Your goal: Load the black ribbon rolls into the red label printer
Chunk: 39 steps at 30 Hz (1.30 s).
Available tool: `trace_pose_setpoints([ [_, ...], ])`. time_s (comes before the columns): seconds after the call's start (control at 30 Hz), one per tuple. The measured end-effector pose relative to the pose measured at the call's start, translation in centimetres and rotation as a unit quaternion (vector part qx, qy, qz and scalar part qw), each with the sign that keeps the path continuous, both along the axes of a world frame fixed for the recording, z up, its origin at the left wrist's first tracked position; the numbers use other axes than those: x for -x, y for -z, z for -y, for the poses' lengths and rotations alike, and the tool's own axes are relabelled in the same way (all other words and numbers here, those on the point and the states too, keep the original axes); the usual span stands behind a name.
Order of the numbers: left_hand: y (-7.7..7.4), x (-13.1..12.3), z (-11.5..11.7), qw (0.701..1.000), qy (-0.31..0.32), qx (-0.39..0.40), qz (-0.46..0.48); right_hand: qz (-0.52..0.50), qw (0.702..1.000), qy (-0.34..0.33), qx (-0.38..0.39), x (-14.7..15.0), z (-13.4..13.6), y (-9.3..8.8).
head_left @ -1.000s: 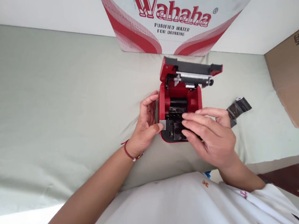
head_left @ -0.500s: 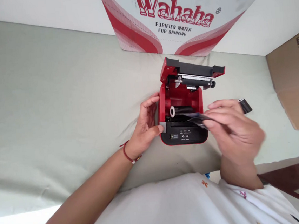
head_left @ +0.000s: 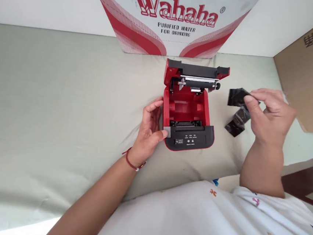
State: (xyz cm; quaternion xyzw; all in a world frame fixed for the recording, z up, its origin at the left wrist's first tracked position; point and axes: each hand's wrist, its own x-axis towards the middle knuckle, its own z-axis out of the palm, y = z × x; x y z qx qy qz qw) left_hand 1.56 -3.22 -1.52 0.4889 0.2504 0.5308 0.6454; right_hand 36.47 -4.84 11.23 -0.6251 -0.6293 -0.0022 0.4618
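Bracing open red printer (head_left: 194, 143) with loosely spread left hand (head_left: 150, 129), thumb on grey corner (head_left: 168, 129); pinching black film (head_left: 237, 97) in right hand (head_left: 271, 117), well apart. Apparently unloading; calls for tangle-free release.

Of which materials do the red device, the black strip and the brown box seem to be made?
Red device: probably hard plastic, glossy inside, where light reflects.
Black strip: likely thin plastic film, shiny, with creases and pale highlights; coated paper remains possible.
Brown box: apparently cardboard, matt, judging by its dull, plain brown surface.
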Motion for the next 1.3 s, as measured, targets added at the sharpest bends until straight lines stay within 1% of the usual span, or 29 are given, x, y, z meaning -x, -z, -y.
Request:
trace_pose_setpoints([
  [0.07, -0.1, 0.0, 0.0, 1.0, 0.0, 0.002, 0.004, 0.025, 0.993, -0.057, 0.097, -0.9, 1.3, -0.4],
  [0.1, -0.1, 0.0, 0.0, 1.0, -0.001, 0.003, 0.006, 0.014, 0.987, -0.065, 0.146, -1.6, 2.0, -0.6],
  [0.13, -0.2, 0.0, 0.0, 1.0, -0.001, 0.004, 0.006, -0.006, 0.983, -0.048, 0.178, -2.5, 2.6, -0.7],
  [0.17, -0.2, 0.0, 0.0, 1.0, -0.002, 0.005, 0.004, -0.028, 0.982, -0.008, 0.186, -3.6, 3.1, -0.7],
  [0.2, -0.2, 0.0, 0.0, 1.0, -0.002, 0.006, 0.003, -0.036, 0.982, 0.049, 0.179, -4.9, 3.4, -0.5],
  [0.27, -0.2, 0.0, 0.0, 1.0, -0.002, 0.007, 0.001, -0.01, 0.973, 0.162, 0.166, -7.7, 3.4, 0.4],
  [0.3, -0.2, 0.1, 0.0, 1.0, -0.002, 0.006, 0.001, 0.013, 0.963, 0.201, 0.178, -9.1, 3.2, 1.1],
  [0.33, -0.2, 0.1, 0.0, 1.0, -0.002, 0.005, 0.001, 0.029, 0.954, 0.222, 0.2, -10.3, 2.7, 1.9],
  [0.4, -0.2, 0.1, -0.1, 1.0, -0.003, 0.006, -0.001, 0.041, 0.939, 0.235, 0.249, -12.2, 1.6, 3.8],
  [0.47, -0.1, 0.1, -0.1, 1.0, -0.003, 0.009, -0.002, 0.034, 0.932, 0.234, 0.275, -13.1, 0.7, 5.4],
  [0.53, -0.1, 0.1, -0.2, 1.0, -0.002, 0.01, 0.0, 0.031, 0.93, 0.229, 0.285, -13.1, 0.5, 6.2],
  [0.57, 0.0, 0.2, -0.2, 1.0, 0.0, 0.009, 0.001, 0.028, 0.931, 0.219, 0.289, -12.8, 0.8, 6.0],
  [0.6, 0.0, 0.2, -0.2, 1.0, 0.0, 0.008, 0.003, 0.022, 0.933, 0.202, 0.298, -12.4, 1.3, 5.4],
  [0.63, 0.0, 0.2, -0.2, 1.0, 0.002, 0.007, 0.004, 0.018, 0.934, 0.171, 0.313, -11.9, 1.9, 4.3],
  [0.7, 0.0, 0.2, -0.2, 1.0, 0.006, 0.009, 0.006, 0.016, 0.933, 0.068, 0.354, -10.5, 3.4, 1.1],
  [0.73, 0.0, 0.2, -0.2, 1.0, 0.008, 0.011, 0.007, 0.038, 0.924, -0.037, 0.38, -9.7, 4.0, -1.0],
  [0.77, -0.1, 0.2, -0.1, 1.0, 0.009, 0.012, 0.007, 0.062, 0.905, -0.146, 0.394, -8.7, 4.5, -3.1],
  [0.8, -0.1, 0.2, -0.1, 1.0, 0.009, 0.013, 0.007, 0.084, 0.878, -0.25, 0.399, -7.7, 4.7, -5.1],
  [0.83, -0.1, 0.2, -0.1, 1.0, 0.008, 0.013, 0.006, 0.095, 0.853, -0.341, 0.383, -6.6, 4.6, -6.8],
  [0.87, -0.1, 0.2, -0.1, 1.0, 0.008, 0.012, 0.006, 0.096, 0.84, -0.397, 0.358, -5.4, 4.4, -8.2],
  [0.9, -0.1, 0.2, -0.1, 1.0, 0.008, 0.011, 0.005, 0.1, 0.836, -0.425, 0.331, -4.1, 4.1, -9.2],
  [0.93, -0.1, 0.2, -0.1, 1.0, 0.009, 0.009, 0.005, 0.103, 0.838, -0.438, 0.307, -2.7, 3.6, -9.7],
  [0.97, -0.1, 0.3, -0.1, 1.0, 0.01, 0.007, 0.004, 0.103, 0.846, -0.435, 0.291, -1.3, 3.2, -9.9],
  [1.03, 0.0, 0.3, -0.1, 1.0, 0.011, 0.007, 0.001, 0.096, 0.865, -0.401, 0.284, 1.7, 2.3, -9.3],
  [1.1, 0.1, 0.4, -0.2, 1.0, 0.01, 0.007, -0.001, 0.082, 0.889, -0.349, 0.285, 4.6, 1.5, -8.0],
  [1.2, 0.1, 0.3, -0.2, 1.0, 0.006, 0.006, 0.0, 0.108, 0.924, -0.275, 0.244, 8.3, 0.5, -5.6],
  [1.23, 0.1, 0.3, -0.1, 1.0, 0.005, 0.007, 0.0, 0.132, 0.93, -0.257, 0.225, 9.2, 0.2, -5.0],
  [1.3, -0.1, 0.2, 0.0, 1.0, 0.008, 0.017, -0.003, 0.192, 0.932, -0.23, 0.203, 10.6, -0.3, -3.9],
])
